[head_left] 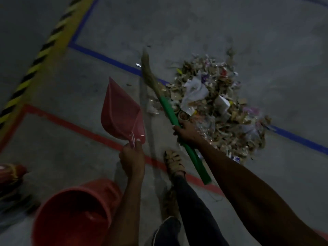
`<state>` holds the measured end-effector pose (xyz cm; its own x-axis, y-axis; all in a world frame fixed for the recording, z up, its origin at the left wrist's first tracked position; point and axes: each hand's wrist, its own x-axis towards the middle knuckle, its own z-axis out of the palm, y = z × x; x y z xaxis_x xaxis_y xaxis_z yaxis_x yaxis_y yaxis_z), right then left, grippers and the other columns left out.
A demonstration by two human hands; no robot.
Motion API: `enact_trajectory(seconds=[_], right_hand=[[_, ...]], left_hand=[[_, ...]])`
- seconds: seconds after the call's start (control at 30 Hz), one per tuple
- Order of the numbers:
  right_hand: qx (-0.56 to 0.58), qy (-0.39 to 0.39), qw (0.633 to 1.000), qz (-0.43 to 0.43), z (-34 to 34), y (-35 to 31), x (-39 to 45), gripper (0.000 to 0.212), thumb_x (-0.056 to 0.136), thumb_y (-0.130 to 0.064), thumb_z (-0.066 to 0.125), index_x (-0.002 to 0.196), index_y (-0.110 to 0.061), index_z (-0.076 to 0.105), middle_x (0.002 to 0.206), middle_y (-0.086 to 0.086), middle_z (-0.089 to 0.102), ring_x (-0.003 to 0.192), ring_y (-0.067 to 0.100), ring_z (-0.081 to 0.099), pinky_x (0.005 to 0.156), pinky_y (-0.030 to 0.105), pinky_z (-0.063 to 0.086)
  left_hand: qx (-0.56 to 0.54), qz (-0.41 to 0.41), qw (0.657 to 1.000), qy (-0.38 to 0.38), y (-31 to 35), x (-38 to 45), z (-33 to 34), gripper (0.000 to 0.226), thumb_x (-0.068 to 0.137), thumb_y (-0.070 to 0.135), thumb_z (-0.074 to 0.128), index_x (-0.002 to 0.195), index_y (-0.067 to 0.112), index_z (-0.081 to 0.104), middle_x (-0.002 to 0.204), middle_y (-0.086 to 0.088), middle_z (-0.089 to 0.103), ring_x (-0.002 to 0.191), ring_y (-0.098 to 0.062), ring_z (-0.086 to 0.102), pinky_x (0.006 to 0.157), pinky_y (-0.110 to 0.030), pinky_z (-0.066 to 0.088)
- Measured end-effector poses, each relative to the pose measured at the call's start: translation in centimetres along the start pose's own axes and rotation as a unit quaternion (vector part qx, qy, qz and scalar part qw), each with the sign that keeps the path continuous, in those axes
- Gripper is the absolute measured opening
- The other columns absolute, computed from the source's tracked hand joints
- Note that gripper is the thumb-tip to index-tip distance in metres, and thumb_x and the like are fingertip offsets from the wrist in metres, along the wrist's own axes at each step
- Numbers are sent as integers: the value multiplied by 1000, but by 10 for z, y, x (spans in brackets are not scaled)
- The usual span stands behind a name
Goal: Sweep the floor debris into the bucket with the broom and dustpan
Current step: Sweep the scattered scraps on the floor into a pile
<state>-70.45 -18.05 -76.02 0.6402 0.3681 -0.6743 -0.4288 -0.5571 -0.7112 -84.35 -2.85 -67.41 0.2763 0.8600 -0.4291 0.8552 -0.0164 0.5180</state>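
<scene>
Gripping the dustpan [122, 110] handle, left hand [132, 158] holds it off the floor [248, 23], mouth pointing up-frame. Right hand [185, 133] is closed on the broom [170, 112]; its long axis runs diagonally, bristles left of the debris pile [218, 109]. Pile lies nearer the right hand, straddling the blue line [106, 58]. Bucket [71, 215] sits near the floor's bottom-left corner.

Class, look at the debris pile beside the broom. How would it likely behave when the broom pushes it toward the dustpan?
The debris pile looks like loose scraps of paper, card and plastic, so it would probably scatter rather than slide as one mass. The crumpled white pieces look light and may flutter or skip over the dustpan. The broom bristles look soft, so small bits could slip through.
</scene>
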Motion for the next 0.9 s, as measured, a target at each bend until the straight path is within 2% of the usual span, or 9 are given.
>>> enact_trajectory(seconds=[0.07,0.17,0.27,0.33,0.5,0.67,0.77,0.9], right_hand=[[4,-39,999,7,15,-12,42,31,104,-23,53,128,-4,51,86,16,62,46,18,57,42,28,49],[16,-72,997,9,35,-27,96,30,104,-20,53,123,3,52,84,18,61,49,23,56,43,30,48],[31,-84,996,28,52,-34,129,22,104,-19,52,118,-1,50,84,18,60,51,24,56,43,30,48],[49,-59,996,48,59,-27,139,21,103,-17,51,115,0,52,82,17,59,50,24,55,43,31,49],[126,79,984,94,59,2,120,24,99,-17,52,121,-6,53,85,17,58,56,24,55,46,32,49],[139,156,977,33,58,17,80,27,99,-27,56,115,-6,56,83,17,60,55,26,58,46,34,50],[135,163,977,-21,67,8,64,25,101,-26,54,114,-6,57,79,16,61,50,26,57,44,35,50],[145,105,983,-37,95,-17,63,21,102,-21,53,118,-9,56,77,12,58,49,24,55,43,34,49]], left_hand=[[-6,-11,1000,14,4,25,9,37,93,35,63,100,-1,69,103,-26,68,99,-42,63,77,-39,48],[-15,-26,999,37,10,55,19,34,94,32,64,101,-1,70,104,-26,68,99,-42,63,73,-34,42],[-25,-33,998,53,8,77,27,31,93,33,63,98,3,71,101,-22,70,96,-40,64,71,-31,38],[-19,-40,997,61,3,85,28,30,93,33,64,97,5,72,98,-21,70,93,-40,65,69,-31,40],[0,-48,997,59,-12,84,25,35,91,38,64,97,5,72,95,-22,70,90,-40,66,71,-37,48],[-4,-54,997,52,-17,76,16,37,90,41,63,94,6,72,91,-19,71,86,-38,67,69,-38,50],[-7,-48,997,52,-20,75,9,35,90,40,63,93,6,72,90,-21,70,85,-39,66,70,-39,51],[-20,-40,997,66,-30,74,-2,31,91,33,65,91,3,73,88,-24,70,84,-41,66,67,-36,45]])
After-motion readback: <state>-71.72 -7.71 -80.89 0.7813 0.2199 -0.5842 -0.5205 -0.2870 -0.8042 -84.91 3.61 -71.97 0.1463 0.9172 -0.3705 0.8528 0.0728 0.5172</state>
